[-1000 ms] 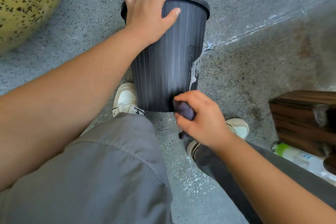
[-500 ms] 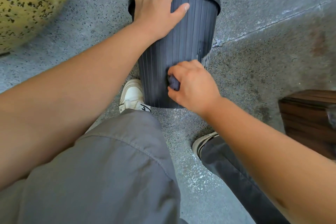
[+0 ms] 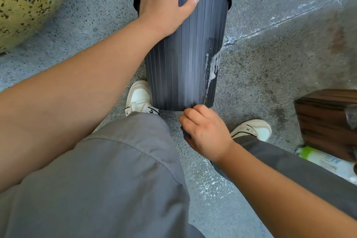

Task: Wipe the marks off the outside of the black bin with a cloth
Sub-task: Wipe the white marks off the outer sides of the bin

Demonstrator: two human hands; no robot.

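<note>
The black ribbed bin (image 3: 181,60) stands on the concrete floor between my feet. A white foamy streak (image 3: 211,67) runs down its right side, and a pale smear sits low on its front. My left hand (image 3: 164,2) grips the bin's rim, fingers over the top edge and thumb on the outer wall. My right hand (image 3: 204,131) is at the bin's bottom edge, curled around a dark cloth (image 3: 185,133) that is mostly hidden in the fist.
My grey trouser legs and white shoes (image 3: 138,96) (image 3: 253,129) flank the bin. A dark wooden box (image 3: 326,121) stands at the right with a white and green bottle (image 3: 324,160) lying beside it. A yellow speckled round object (image 3: 29,0) fills the upper left.
My right hand slid with the cloth from the middle of the bin's wall down to its bottom edge, uncovering the foamy streak. My left hand stayed on the rim.
</note>
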